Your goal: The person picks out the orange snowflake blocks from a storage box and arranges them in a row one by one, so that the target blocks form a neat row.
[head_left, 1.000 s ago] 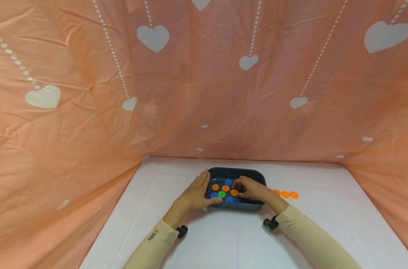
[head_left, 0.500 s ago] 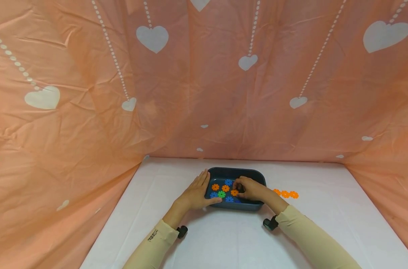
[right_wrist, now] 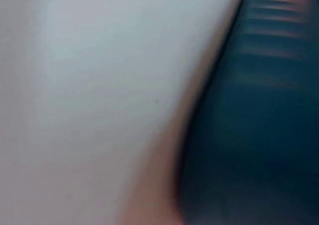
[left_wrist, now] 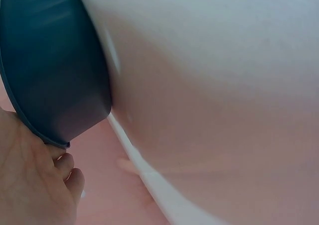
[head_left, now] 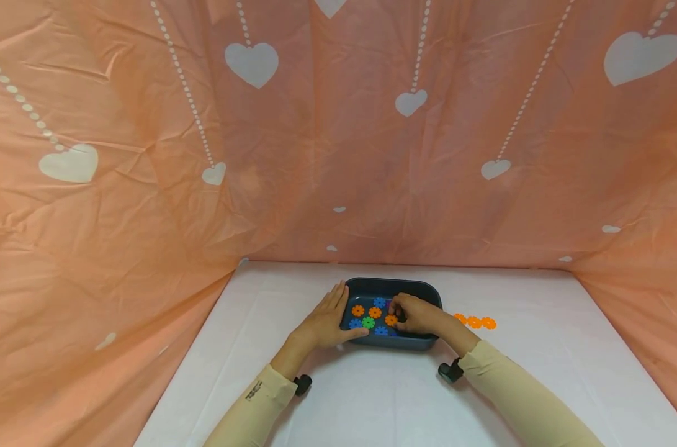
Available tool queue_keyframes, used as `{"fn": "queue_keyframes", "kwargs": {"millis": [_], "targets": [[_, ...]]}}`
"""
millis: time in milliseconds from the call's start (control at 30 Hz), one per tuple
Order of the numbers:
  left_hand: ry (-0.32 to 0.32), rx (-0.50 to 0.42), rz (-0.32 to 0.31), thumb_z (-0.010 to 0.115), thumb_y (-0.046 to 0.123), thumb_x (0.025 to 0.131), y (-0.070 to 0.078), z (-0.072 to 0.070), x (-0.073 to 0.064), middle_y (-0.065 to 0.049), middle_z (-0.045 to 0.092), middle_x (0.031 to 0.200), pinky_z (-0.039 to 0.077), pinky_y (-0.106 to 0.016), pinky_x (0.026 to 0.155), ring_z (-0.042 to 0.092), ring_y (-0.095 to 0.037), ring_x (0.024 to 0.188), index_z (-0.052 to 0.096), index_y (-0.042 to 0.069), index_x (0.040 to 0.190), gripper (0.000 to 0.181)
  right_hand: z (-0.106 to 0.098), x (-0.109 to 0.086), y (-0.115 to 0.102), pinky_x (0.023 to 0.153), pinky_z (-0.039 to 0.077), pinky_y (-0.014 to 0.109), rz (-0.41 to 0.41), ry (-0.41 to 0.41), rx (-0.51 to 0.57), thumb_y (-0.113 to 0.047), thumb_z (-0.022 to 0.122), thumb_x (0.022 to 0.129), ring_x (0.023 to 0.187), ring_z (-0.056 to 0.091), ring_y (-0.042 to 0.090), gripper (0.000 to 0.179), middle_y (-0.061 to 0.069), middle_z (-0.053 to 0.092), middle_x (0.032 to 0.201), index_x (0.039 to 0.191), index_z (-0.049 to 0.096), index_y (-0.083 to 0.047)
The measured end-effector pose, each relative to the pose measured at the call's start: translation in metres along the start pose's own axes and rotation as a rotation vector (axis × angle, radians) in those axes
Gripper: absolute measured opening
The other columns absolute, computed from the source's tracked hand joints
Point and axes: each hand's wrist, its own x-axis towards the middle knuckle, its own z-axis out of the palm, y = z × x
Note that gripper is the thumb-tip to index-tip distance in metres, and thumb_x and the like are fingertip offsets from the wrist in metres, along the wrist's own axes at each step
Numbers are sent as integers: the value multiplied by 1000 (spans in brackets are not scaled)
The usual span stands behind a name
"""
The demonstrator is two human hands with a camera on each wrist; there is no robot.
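Observation:
A dark blue-grey tray sits on the white table, with several flower-shaped plastic discs inside. My left hand rests against the tray's left side, fingers straight along the rim and thumb across the front corner. In the left wrist view, the fingers of the left hand lie at the tray rim. My right hand reaches into the tray's right half, its thumb and index finger pinching an orange disc. Left of it lie orange discs, a green disc and blue discs.
Right of the tray, a row of orange discs lies on the white table, partly behind the right wrist. A peach curtain with white hearts hangs around the table's back and sides. The right wrist view shows mainly the tray's wall.
My right hand has shifted slightly to the right inside the tray, the orange disc at its fingertips moving with it. A bit of purple now shows beside the index finger. My left hand stays put.

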Motion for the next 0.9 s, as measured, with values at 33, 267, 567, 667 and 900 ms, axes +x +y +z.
{"fn": "queue_keyframes", "kwargs": {"millis": [33, 267, 567, 667, 900], "targets": [[-1, -1, -1, 56, 81, 95, 0, 0, 0, -11, -4, 181, 10, -45, 135, 0, -27, 167, 5, 5, 172, 120, 0, 0, 0, 75, 53, 29, -1, 1, -3, -9, 84, 89, 82, 54, 10, 23, -1, 59, 95, 105, 67, -8], [2, -8, -3, 57, 81, 95, -1, -1, 0, -11, -4, 181, 10, -45, 135, 0, -28, 167, 6, 4, 172, 121, -1, -1, -2, 74, 54, 27, -23, 28, -9, -12, 85, 90, 84, 57, 11, 24, 0, 62, 100, 107, 67, -8], [10, -10, -5, 58, 81, 94, -2, 1, 1, -11, -3, 181, 12, -46, 135, 1, -28, 167, 6, 4, 172, 121, -3, -4, -4, 73, 55, 26, -12, 116, -19, -13, 86, 90, 84, 57, 10, 26, -1, 64, 102, 110, 69, -9], [10, -10, -5, 57, 82, 94, -2, 1, 1, -11, -3, 181, 12, -46, 135, 1, -29, 167, 6, 4, 172, 121, -2, -4, -2, 73, 55, 27, -5, 156, -24, -13, 86, 89, 85, 58, 10, 28, 0, 64, 103, 112, 69, -9], [14, -2, -2, 58, 81, 95, 0, 0, 0, -12, -1, 181, 12, -46, 135, 2, -29, 167, 7, 3, 172, 120, -3, -6, 0, 74, 55, 28, 14, 226, -13, -13, 85, 90, 87, 57, 10, 28, 0, 65, 106, 113, 69, -9]]}}
